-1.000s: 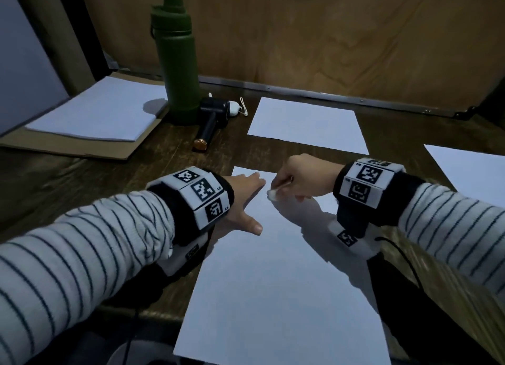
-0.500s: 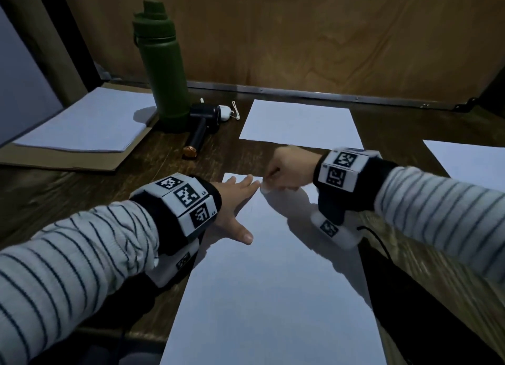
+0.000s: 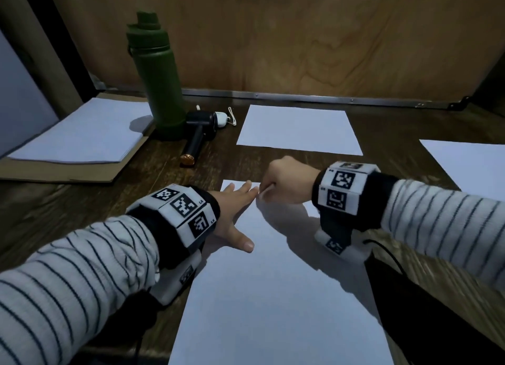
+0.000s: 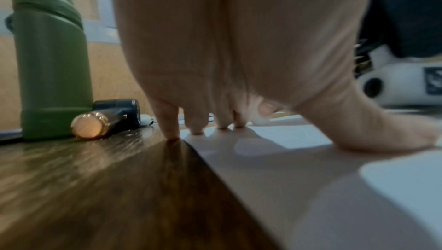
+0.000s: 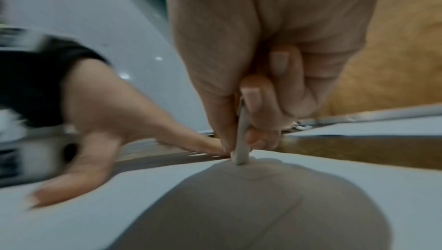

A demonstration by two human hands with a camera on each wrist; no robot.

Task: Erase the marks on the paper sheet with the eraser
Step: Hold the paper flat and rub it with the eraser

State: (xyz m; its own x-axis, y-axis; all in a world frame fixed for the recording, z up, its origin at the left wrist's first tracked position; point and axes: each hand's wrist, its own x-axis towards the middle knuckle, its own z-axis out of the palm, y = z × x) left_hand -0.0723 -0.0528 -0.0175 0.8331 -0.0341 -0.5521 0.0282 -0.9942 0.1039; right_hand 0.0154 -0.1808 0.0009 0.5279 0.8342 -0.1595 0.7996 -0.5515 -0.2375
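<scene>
The white paper sheet (image 3: 273,296) lies flat on the dark wooden desk (image 3: 68,206) right in front of you, its long side running away from you, with faint thin lines visible on it in the right wrist view.

Far left on the desk you have a stack of white paper (image 3: 82,132) on a brown cardboard sheet (image 3: 68,172). Just right of it stands a tall green metal bottle (image 3: 158,83), upright with its lid on, and touching its base lies a black handheld device with a copper-coloured end cap (image 3: 198,135).

Your left hand (image 3: 232,209) presses flat on the sheet's far left corner; its fingers (image 4: 196,121) are straight and slightly spread, the little finger coming down at the sheet's left edge, the thumb stretched out on the paper toward you.

Just beside those fingertips, your right hand (image 3: 289,181) is curled into a fist, its fingers (image 5: 253,102) and thumb clamped on a thin white eraser (image 5: 241,140). The eraser stands nearly upright, its lower end touching the sheet near the far edge. In the head view only a sliver of it (image 3: 266,191) shows.

Beyond your hands a second white sheet (image 3: 297,129) lies flat near the wooden back wall (image 3: 300,42), and a third white sheet (image 3: 470,165) lies at the far right, cut off by the frame.
</scene>
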